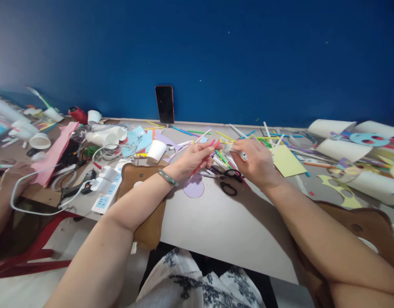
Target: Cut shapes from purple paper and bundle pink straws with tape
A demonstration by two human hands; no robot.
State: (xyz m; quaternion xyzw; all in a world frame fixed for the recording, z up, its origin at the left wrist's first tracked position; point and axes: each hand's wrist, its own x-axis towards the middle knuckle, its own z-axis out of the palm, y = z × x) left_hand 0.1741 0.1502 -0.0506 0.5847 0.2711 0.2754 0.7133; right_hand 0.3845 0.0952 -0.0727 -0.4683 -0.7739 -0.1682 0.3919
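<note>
Above the table, my left hand [197, 159] is closed around a thin red straw [196, 170], which slants down past the fingers. Close to its right, my right hand [256, 162] pinches clear tape [228, 147]; the roll is mostly hidden by the fingers. The tape reaches toward the left fingertips, and blur hides whether it touches the straw. Under the hands lie a round piece of lavender paper [194, 188] and black-handled scissors [229, 189], whose blades are partly covered. Several coloured straws [227, 160] are scattered behind and between the hands.
A phone [164, 105] leans on the blue wall [248, 55]. Left are a paper cup [156, 151], a power strip [103, 201] with cables and another person's hand [15, 177]. Right are yellow paper [288, 161] and white paper cylinders [342, 152]. Brown cushions [148, 222] overlap the table edge.
</note>
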